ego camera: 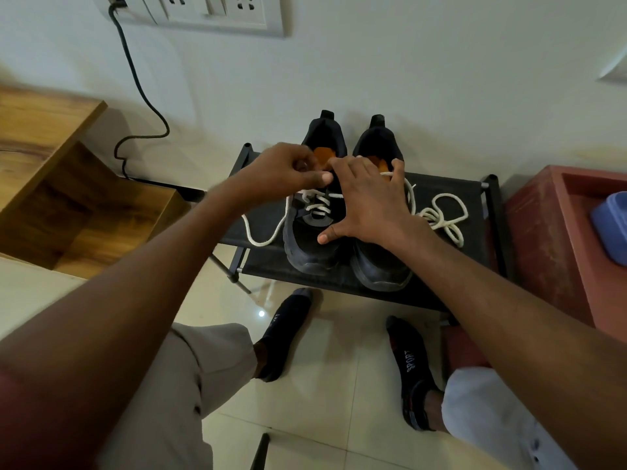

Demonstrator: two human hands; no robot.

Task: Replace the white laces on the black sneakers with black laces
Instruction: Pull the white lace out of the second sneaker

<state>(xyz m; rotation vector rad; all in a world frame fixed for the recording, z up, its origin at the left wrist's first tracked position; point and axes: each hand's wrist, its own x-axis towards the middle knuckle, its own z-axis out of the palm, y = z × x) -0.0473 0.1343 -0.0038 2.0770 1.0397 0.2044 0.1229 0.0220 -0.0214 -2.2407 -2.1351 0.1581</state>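
Two black sneakers stand side by side on a low black rack [451, 195], toes toward me. The left sneaker [310, 242] still has a white lace [317, 206] threaded through its eyelets, with a loose end trailing left. My left hand [288, 171] is over its tongue, fingers curled and pinching the lace near the top eyelets. My right hand [368, 201] lies spread across both shoes, thumb on the left sneaker's toe, fingers over the right sneaker [383, 269]. Beside the right sneaker on the rack lies a loose white lace [442, 217] in loops. No black laces are visible.
A wall stands right behind the rack, with a socket panel [210, 11] and a black cable [135, 79] hanging down. A wooden shelf unit [64, 184] is at left, a red-brown ledge [556, 232] with a blue object [610, 222] at right. My socked feet [285, 334] rest on the tiled floor.
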